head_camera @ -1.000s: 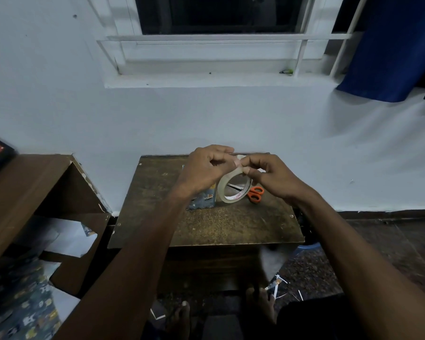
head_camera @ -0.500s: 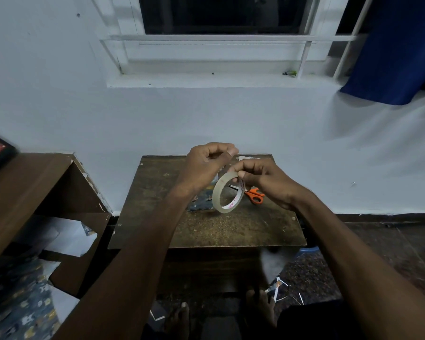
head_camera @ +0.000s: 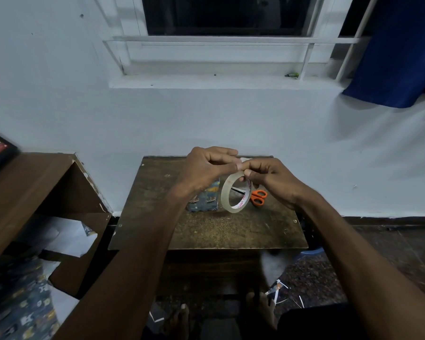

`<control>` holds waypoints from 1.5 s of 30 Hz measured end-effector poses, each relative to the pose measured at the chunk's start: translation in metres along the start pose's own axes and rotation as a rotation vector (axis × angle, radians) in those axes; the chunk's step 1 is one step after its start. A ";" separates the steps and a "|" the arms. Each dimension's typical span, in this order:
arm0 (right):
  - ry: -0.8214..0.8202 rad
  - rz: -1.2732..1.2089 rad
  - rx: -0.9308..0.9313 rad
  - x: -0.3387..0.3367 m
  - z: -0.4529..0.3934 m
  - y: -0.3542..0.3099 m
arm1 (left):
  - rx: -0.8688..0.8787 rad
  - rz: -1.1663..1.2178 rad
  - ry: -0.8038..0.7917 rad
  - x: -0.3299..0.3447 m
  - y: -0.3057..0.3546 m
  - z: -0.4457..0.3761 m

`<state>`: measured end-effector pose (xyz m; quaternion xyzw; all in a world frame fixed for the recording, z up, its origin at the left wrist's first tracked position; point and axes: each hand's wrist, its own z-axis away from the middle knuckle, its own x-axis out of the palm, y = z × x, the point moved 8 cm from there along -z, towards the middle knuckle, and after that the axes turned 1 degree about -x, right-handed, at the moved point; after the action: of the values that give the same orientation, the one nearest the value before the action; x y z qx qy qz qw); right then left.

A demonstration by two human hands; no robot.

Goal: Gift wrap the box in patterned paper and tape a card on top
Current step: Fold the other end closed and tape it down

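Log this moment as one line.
step: finding tape end | both hands on tape roll above table | wrapped box left | scissors right

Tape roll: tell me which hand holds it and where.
The right hand pinches the tape roll at its top edge; the left hand has its fingertips there too, seemingly picking at the tape end.

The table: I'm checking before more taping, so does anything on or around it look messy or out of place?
On the table, nothing stands out: the wrapped box and scissors lie flat. Paper scraps litter the floor beside it, and loose patterned paper lies lower left.
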<state>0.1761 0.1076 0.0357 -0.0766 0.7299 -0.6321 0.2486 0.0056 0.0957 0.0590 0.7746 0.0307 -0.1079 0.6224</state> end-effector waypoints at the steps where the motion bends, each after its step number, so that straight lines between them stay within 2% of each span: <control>1: -0.005 0.006 -0.002 0.001 -0.001 0.000 | 0.007 0.000 0.011 0.000 0.001 0.000; 7: -0.082 -0.038 0.007 0.008 0.000 0.001 | -0.031 0.060 0.070 -0.002 -0.001 0.000; 14: -0.066 -0.006 -0.063 0.014 0.002 -0.008 | -0.038 0.129 0.130 -0.004 -0.002 0.000; 16: -0.007 0.094 -0.131 0.018 0.003 -0.010 | -0.040 0.133 0.128 -0.004 -0.002 0.000; 22: 0.376 0.433 -0.392 0.005 0.007 -0.031 | -0.092 0.195 0.152 -0.008 -0.008 0.000; 25: 0.396 0.527 -0.449 0.004 0.009 -0.035 | -0.105 0.190 0.182 -0.009 -0.010 0.000; 29: 0.278 0.329 -0.353 0.008 0.003 -0.027 | -0.092 0.170 0.212 -0.009 -0.006 -0.001; 33: 0.269 0.130 -0.261 0.007 0.006 -0.027 | -0.071 0.094 0.199 -0.008 -0.001 0.000; 37: 0.280 0.117 -0.256 0.003 0.006 -0.026 | -0.063 0.056 0.157 -0.005 -0.001 0.001; 45: 0.285 0.102 -0.262 0.004 0.006 -0.026 | -0.040 0.050 0.189 -0.007 0.000 0.001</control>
<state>0.1699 0.0957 0.0595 0.0191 0.8365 -0.5229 0.1624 -0.0015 0.0952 0.0603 0.7694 0.0720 -0.0181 0.6344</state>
